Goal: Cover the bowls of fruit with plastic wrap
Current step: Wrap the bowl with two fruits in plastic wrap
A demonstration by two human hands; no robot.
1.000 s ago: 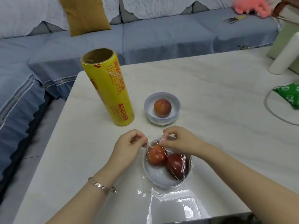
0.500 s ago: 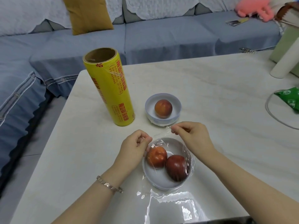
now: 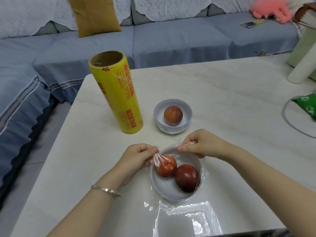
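While both hands pinch wrap [image 3: 172, 147] | yellow roll [image 3: 118, 94]: red print, unreadable

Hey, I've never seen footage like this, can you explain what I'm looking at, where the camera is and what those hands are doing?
There is no machine here. The camera sits on a person's head and looks down at their two bare hands over a pale marble-look table.

The left hand and right hand each pinch an edge of thin clear plastic wrap and pull it over the near white bowl, which holds two dark red fruits. Loose wrap trails toward the table's near edge.

Behind it stands a second small white bowl with one red-orange fruit; whether it is wrapped is hard to tell. To its left, a tall yellow roll of wrap stands upright. A blue sofa lies beyond.
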